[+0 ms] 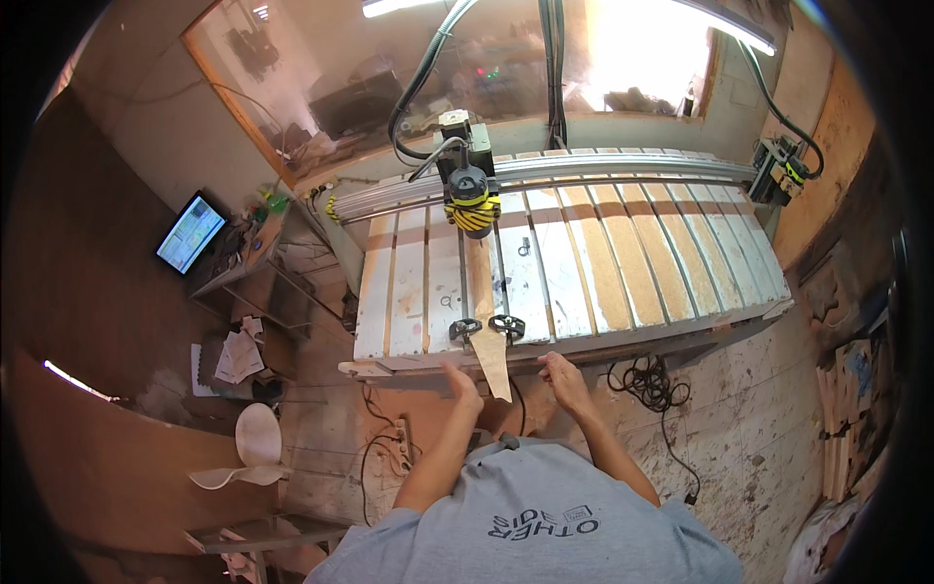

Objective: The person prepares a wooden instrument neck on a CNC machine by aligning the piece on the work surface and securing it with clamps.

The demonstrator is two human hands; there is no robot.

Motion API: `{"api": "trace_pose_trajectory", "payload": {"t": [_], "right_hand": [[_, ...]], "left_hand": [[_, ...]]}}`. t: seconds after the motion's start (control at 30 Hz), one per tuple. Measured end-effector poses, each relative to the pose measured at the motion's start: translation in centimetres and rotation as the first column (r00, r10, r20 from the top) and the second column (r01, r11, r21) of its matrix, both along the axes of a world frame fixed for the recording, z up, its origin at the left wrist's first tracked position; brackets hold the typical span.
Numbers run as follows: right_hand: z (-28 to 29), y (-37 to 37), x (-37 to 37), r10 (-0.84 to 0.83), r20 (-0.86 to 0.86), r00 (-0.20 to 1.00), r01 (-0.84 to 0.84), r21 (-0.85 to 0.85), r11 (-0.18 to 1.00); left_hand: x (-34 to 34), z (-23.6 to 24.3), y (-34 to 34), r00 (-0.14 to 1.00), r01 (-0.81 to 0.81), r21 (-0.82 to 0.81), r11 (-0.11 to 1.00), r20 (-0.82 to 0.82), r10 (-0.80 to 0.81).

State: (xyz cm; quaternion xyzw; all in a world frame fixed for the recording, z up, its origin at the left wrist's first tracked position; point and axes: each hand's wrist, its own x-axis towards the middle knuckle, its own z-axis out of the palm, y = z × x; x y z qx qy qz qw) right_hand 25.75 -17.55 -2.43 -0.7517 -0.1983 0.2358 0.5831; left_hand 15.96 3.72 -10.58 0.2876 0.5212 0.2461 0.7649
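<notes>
A long, tapering wooden piece (491,360) lies on the slatted bed of a router machine. Its narrow end juts out over the front edge toward me. Two black clamps, a left clamp (465,329) and a right clamp (507,327), sit on either side of it. My left hand (463,383) is just left of the jutting end, fingers stretched out and apparently holding nothing. To the right of the wood, by the bed's edge, my right hand (564,381) has its fingers curled closed; what they hold, if anything, is hidden. Above the wood's far part hangs the router spindle (470,200), banded yellow and black.
A metal gantry rail (623,167) spans the slatted bed (632,253). Small metal parts (524,247) rest on the slats. Coiled black cable (650,384) and a power strip (402,443) lie on the floor. At left stand a lit monitor (192,234) and a white chair (257,438).
</notes>
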Motion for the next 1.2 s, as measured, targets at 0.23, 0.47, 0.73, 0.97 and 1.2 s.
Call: {"api": "trace_pose_trajectory", "payload": {"t": [0.23,0.47,0.73,0.97,1.2], "right_hand": [[-1.7,-1.3,0.0,-0.073,-0.077,0.994,0.071,-0.025,0.997],[-2.9,-3.0,1.4,-0.061,-0.107,0.992,0.058,-0.026,0.998],[-3.2,-1.5,1.8,-0.013,-0.136,0.991,0.008,-0.034,0.999],[-8.9,-4.8,1.3,0.106,-0.031,0.994,-0.11,-0.308,0.945],[-18.6,-12.8,-4.3,0.394,-0.158,0.905,-0.402,-0.619,0.675]], "left_hand": [[-2.4,2.7,-0.3,0.993,0.112,-0.001,0.994,-0.027,-0.112],[-6.0,-0.7,-0.3,0.978,0.199,-0.076,0.977,-0.041,-0.203],[-24.9,-12.8,2.5,0.609,0.462,0.275,0.843,-0.789,-0.077],[-33.2,-9.5,-2.9,0.479,0.432,-0.01,0.902,-0.845,-0.239],[-38.2,-8.3,-11.5,0.568,0.424,0.054,0.904,-0.794,-0.219]]}}
